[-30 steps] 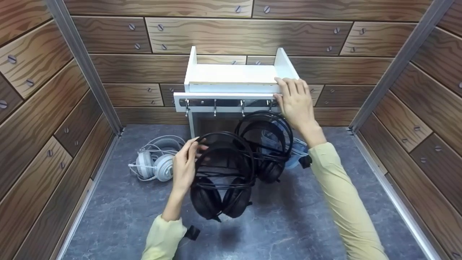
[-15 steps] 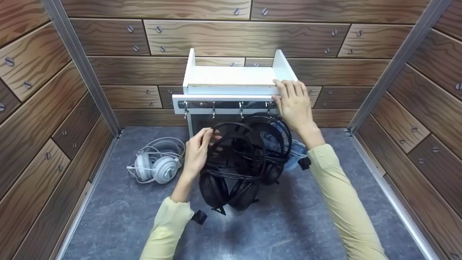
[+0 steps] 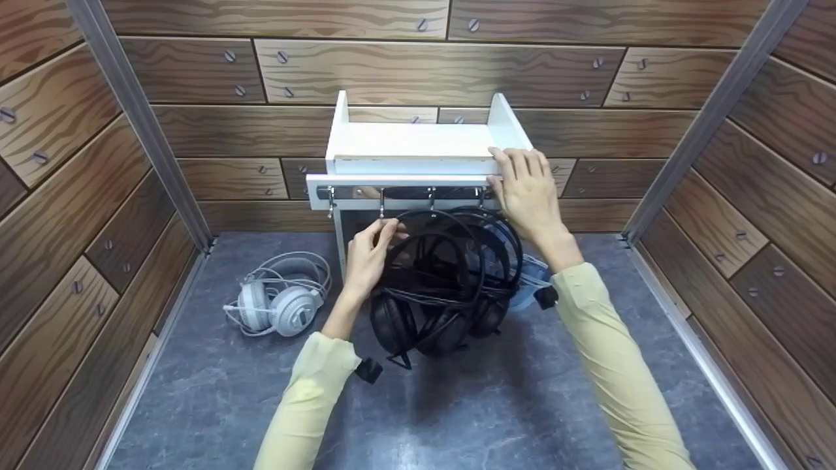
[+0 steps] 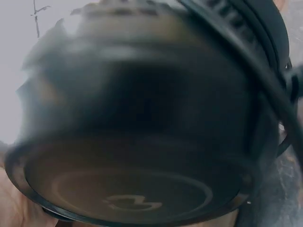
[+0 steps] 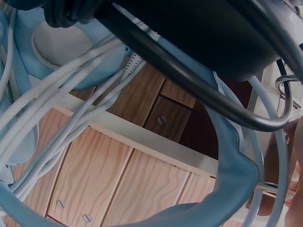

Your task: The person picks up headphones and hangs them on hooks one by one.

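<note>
My left hand [image 3: 367, 260] pinches the headband of a pair of black headphones [image 3: 393, 321], held up in front of the shelf's hook rail [image 3: 408, 181]. In the left wrist view, a black ear cup [image 4: 142, 109] fills most of the picture. Behind the held pair, a second pair of black headphones [image 3: 491, 314] hangs at the rail's right end, partly covered. My right hand [image 3: 528, 196] rests on that end of the white shelf [image 3: 411, 140]. Light blue headphones [image 5: 239, 165] with bundled pale cables [image 5: 61, 99] hang near a hook in the right wrist view.
White headphones [image 3: 287, 307] with a looped cable lie on the grey floor [image 3: 215, 391] to the left. Several metal hooks [image 3: 382, 203] line the rail. Wood-patterned walls [image 3: 437, 72] stand behind and on both sides.
My left hand has carried the black headphones up, rightward and toward the rail, so they now overlap the hanging black pair. My right hand stays on the shelf.
</note>
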The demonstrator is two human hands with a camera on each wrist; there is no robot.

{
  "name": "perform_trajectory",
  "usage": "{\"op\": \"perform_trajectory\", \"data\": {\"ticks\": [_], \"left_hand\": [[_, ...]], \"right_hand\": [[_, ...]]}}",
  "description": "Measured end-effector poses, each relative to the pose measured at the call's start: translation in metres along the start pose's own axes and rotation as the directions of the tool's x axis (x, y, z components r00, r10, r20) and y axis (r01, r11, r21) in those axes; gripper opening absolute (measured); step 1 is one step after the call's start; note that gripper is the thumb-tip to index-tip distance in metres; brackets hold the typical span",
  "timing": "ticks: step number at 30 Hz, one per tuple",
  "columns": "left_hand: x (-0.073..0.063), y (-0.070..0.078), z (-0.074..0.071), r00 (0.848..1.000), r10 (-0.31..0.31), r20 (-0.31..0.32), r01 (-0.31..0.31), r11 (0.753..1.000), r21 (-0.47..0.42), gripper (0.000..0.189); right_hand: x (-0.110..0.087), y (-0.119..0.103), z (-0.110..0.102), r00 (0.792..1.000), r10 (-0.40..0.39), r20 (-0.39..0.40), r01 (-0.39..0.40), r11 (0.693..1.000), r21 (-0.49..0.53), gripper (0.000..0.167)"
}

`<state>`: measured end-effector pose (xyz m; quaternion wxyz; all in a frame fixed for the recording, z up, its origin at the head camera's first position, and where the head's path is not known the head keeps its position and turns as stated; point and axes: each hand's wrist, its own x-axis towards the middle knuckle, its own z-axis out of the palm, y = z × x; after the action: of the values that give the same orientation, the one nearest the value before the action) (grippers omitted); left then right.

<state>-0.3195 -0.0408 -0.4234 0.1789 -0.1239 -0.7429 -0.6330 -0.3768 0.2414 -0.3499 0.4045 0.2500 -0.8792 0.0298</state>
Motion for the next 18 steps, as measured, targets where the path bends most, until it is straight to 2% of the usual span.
{"op": "perform_trajectory", "data": {"ticks": [5, 10, 18], "left_hand": [[0.004, -0.013, 0.005, 1.000, -0.014, -0.022, 0.013, 0.999, -0.034, 0.028], [0.006, -0.021, 0.007, 1.000, 0.006, -0.017, -0.007, 0.999, -0.048, 0.028], [0.011, -0.026, 0.005, 1.000, -0.014, 0.025, 0.012, 0.996, 0.092, 0.032]], "right_hand": [[0.000, -0.001, 0.000, 1.000, -0.013, -0.009, 0.013, 1.000, 0.005, 0.047], [0.000, -0.001, 0.000, 1.000, -0.012, -0.006, 0.012, 1.000, 0.006, 0.047], [0.000, -0.002, -0.002, 1.000, -0.005, 0.008, 0.005, 1.000, -0.002, 0.048]]}}
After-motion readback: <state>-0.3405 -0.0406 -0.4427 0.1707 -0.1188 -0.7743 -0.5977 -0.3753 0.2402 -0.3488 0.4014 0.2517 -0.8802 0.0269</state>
